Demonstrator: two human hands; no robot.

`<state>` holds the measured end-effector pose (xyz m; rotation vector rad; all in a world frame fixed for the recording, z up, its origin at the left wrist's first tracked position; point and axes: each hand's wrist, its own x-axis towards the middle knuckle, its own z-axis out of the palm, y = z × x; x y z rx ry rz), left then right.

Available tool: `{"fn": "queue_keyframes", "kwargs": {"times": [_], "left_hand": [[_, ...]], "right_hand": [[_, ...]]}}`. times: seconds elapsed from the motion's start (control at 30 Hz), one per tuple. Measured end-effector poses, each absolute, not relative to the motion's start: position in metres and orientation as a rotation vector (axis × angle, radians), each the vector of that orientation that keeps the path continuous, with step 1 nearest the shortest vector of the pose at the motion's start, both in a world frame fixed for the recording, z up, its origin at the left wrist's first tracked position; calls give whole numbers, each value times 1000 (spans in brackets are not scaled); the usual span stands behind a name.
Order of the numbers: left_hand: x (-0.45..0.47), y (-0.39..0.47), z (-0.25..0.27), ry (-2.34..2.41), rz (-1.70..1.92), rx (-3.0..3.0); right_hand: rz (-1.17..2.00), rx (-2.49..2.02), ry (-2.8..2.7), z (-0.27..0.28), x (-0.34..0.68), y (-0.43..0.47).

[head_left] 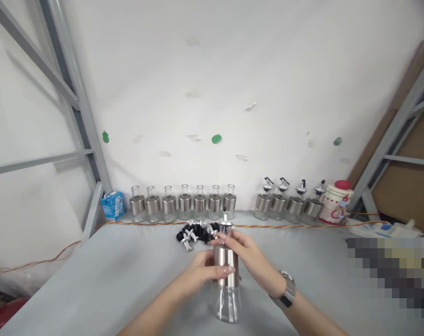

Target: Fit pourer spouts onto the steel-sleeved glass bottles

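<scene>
Bottle [227, 255] over surface [128, 275] toward front edge, pourer [226, 224] in place. Left hand [210, 268]: grip closed round body; right hand [245, 249]: round neck. Back edge: four fitted bottles [279, 204] rightward; seven open bottles [184, 203] leftward, apparently outstanding; loose pourers [198, 232] before them.

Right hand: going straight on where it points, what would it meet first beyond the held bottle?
The right hand, at the neck of the bottle, points roughly toward the pile of spouts. That is probably first in line, though depth and height are unclear; it might pass above.
</scene>
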<state>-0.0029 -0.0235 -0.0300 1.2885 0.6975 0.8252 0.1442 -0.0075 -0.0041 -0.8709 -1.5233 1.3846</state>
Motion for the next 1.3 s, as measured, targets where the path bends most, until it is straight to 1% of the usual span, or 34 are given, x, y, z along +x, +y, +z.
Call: {"fn": "queue_keyframes", "kwargs": {"times": [0.07,0.13,0.33,0.5,0.57,0.6,0.73,0.83,0.9,0.97,1.03,1.3], "left_hand": [[-3,-28,-26,562,780,1157],[-3,-30,-25,483,783,1107],[-3,-31,-25,363,773,1091],[-5,-31,-23,373,797,1097],[-5,-31,-24,399,817,1096],[-5,-30,-25,411,837,1087],[-5,-31,-28,419,908,990],[-6,-33,-27,446,912,946],[-6,-34,-25,477,919,942],[-7,-35,-23,490,933,947],[-7,-35,-23,507,956,951],[-2,-36,-29,647,993,913]], "right_hand": [[1476,-895,-1454,4,144,-13],[1496,-934,-1437,11,143,-18],[1427,-944,-1452,18,138,-26],[1393,-929,-1446,15,135,-26],[1269,-906,-1442,10,133,-26],[1156,-914,-1451,8,133,-26],[509,-1075,-1655,3,139,-23],[-3,-1095,-1853,8,146,-22],[-237,-1095,-1920,14,149,-22],[-339,-1124,-1958,20,149,-22],[-358,-1155,-1978,23,147,-20],[-226,-1078,-2011,16,151,-9]]}}
